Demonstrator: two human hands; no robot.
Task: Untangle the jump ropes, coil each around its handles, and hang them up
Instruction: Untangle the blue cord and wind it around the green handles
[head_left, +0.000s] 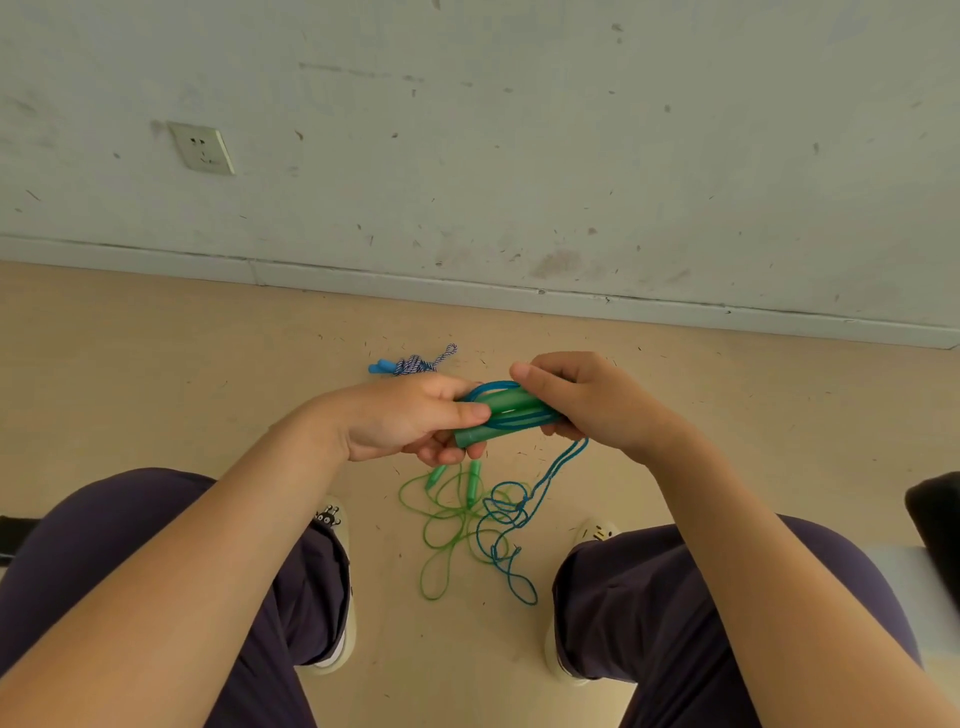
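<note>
Left hand (415, 415): gripped the green handles (493, 415). Right hand (587, 400): pinched blue cord (511, 413) wound round them. Slack blue cord trailed to the floor (208, 389), crossing the loose green rope (447, 525); further winding would likely drag that rope and re-knot both.

Both hands (410, 415) (587, 400) grip green handles (498, 418), blue rope (514, 525) wound round.
</note>
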